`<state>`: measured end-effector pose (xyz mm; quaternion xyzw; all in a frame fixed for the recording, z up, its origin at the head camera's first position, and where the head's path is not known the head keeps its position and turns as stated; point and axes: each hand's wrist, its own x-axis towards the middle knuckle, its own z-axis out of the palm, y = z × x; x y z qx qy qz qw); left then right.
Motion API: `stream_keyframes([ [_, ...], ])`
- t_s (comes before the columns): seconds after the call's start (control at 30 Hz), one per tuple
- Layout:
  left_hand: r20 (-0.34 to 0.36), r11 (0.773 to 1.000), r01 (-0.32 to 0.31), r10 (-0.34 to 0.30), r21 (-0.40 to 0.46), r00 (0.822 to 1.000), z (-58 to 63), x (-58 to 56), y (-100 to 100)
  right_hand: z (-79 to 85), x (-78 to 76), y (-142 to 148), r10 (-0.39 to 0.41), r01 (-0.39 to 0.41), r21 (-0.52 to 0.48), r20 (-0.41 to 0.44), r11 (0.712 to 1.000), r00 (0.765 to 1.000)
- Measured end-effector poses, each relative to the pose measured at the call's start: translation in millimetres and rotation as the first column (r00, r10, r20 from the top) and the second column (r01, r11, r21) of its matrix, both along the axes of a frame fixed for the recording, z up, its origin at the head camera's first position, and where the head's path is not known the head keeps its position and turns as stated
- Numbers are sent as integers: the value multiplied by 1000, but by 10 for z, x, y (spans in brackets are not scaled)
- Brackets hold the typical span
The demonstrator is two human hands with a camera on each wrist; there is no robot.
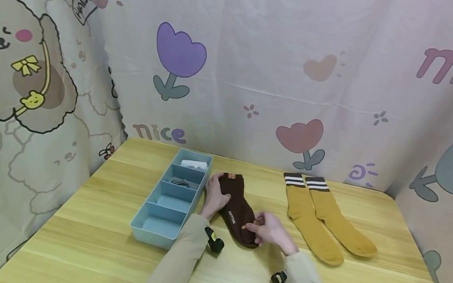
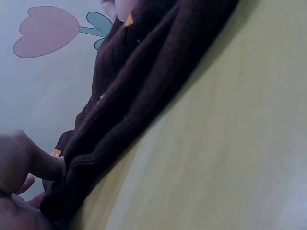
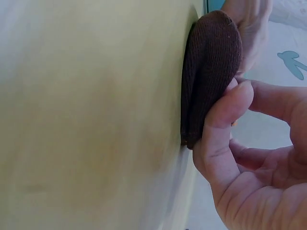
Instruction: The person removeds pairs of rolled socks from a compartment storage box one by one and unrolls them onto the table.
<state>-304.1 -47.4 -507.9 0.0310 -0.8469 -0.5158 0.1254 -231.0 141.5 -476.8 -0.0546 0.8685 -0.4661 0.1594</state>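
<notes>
A dark brown sock (image 1: 238,205) with "COTTON" lettering lies slantwise on the table, its cuff toward the back and its toe toward me. Layered folds show along its edge in the left wrist view; I cannot tell whether a second sock lies under it. At the cuff, my left hand (image 1: 215,197) holds the fabric, thumb on top. My right hand (image 1: 272,230) pinches the sock's right edge near the toe with thumb and forefinger, seen close in the right wrist view. A small orange mark (image 2: 128,20) shows beside the right fingertips.
Left of the sock stands a blue divided box (image 1: 134,226); a folded white item (image 1: 194,164) fills its back compartment and a grey item (image 1: 183,183) the one before it. Two yellow socks (image 1: 315,223) with striped cuffs lie at right. A printed curtain (image 1: 240,63) hangs behind the table.
</notes>
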Motion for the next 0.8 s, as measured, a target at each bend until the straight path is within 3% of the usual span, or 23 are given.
stream_keyframes([
  [0.47,28,1000,11,-11,-23,1000,20,-87,-22,-58,-89,-53,25,-25,-24,-13,999,1000],
  [0.8,-19,1000,14,-14,-23,1000,-2,-165,-29,-50,-121,-160,-16,18,-91,31,996,999],
])
